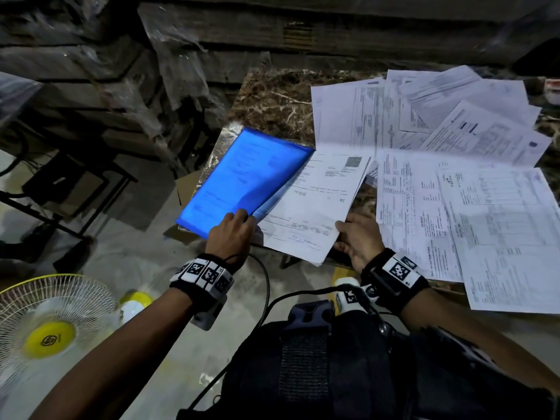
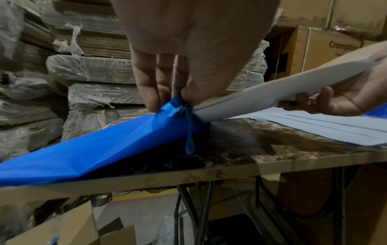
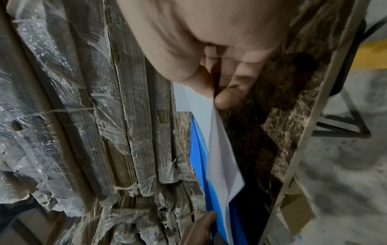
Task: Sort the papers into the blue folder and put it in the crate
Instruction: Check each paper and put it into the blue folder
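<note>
Papers [image 1: 448, 165] lie spread in overlapping layers across the right part of a brown marble-patterned table [image 1: 272, 98], while the blue folder [image 1: 242, 177] rests at the table's left end, its near corner reaching the front edge. The left hand [image 1: 231, 234] pinches the folder's near corner, thumb and fingers [image 2: 146, 86] closed on the translucent blue cover and lifting it, so that in the left wrist view the cover rises off the tabletop like a tent, with a thin blue cord [image 2: 189, 132] hanging from the pinched spot. Printed pages already inside show faintly through the blue cover. The right hand [image 1: 359, 241] grips a small stack of printed sheets [image 1: 315, 204] by its near right corner, thumb on top and fingers curled beneath; the stack's far left part is tucked under the raised cover, and the rest juts out to the right, held off the table. The right wrist view shows the white sheets [image 3: 217, 149] edge-on against the folder's blue, with the left hand's fingertips just beside them. Behind the table stand stacks of flattened cardboard [image 2: 100, 69] bound in clear plastic wrap, and brown cartons [image 2: 314, 48] sit to the right of them. On the floor at the lower left stands a fan [image 1: 50, 328] with a white grille and yellow hub. No crate can be made out in any view.
</note>
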`<state>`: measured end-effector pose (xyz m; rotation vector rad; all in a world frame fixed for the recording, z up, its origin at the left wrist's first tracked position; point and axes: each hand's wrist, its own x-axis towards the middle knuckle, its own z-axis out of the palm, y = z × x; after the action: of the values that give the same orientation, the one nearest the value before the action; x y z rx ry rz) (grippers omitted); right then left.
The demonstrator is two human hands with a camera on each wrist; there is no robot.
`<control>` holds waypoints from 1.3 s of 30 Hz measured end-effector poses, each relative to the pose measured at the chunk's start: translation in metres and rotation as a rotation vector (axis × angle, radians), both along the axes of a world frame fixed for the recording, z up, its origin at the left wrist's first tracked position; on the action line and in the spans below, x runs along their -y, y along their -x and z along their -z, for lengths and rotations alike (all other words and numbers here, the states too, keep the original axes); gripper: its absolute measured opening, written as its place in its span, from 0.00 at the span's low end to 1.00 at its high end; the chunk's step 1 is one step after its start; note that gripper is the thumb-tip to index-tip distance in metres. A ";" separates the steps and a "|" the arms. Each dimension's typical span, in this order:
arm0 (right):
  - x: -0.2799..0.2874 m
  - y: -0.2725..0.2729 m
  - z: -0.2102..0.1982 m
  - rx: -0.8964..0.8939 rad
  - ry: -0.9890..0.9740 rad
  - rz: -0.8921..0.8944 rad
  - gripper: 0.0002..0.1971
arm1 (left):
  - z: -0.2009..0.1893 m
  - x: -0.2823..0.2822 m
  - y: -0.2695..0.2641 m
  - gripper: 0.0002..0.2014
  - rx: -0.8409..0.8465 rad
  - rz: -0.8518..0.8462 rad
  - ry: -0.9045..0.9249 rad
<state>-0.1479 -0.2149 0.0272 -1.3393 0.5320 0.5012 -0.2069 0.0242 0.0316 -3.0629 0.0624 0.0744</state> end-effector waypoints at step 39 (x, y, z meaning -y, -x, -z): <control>-0.085 -0.036 0.050 0.132 0.387 -0.307 0.13 | 0.048 -0.130 -0.099 0.28 -0.287 -0.588 0.346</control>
<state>-0.1115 -0.1303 -0.0233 -1.8271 0.3229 0.5728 -0.1075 0.1540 -0.0165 -3.2557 -0.8950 0.5896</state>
